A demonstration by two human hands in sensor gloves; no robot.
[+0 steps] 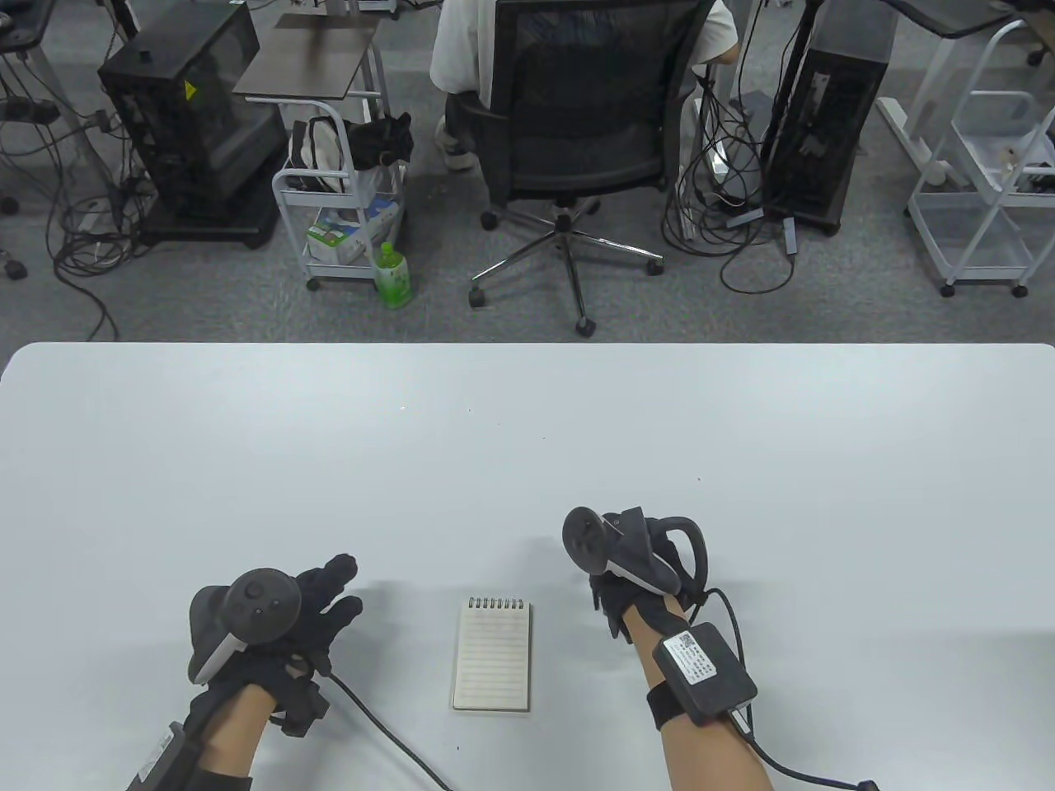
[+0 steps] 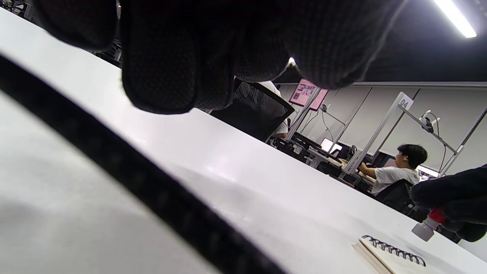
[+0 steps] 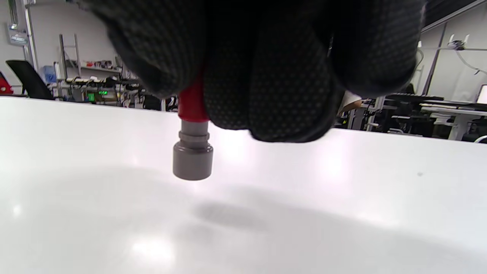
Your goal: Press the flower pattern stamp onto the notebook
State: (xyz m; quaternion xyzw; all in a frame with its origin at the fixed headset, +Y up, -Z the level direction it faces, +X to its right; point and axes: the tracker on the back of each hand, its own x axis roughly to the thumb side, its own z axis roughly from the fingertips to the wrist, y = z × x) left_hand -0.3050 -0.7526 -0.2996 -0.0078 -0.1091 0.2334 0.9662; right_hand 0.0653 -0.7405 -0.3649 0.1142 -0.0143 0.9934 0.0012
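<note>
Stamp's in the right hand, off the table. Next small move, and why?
Probably carry the right hand toward the person's left until the stamp is over the notebook, then lower it. The stamp's grey head hangs above bare table, with its shadow below it, and the left wrist view shows it beyond the notebook's spiral edge. The lined page looks unmarked.

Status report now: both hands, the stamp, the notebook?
Right hand grips stamp, held above the table, right of notebook. Left hand empty, fingers spread. Notebook page blank. Nothing in the way.
</note>
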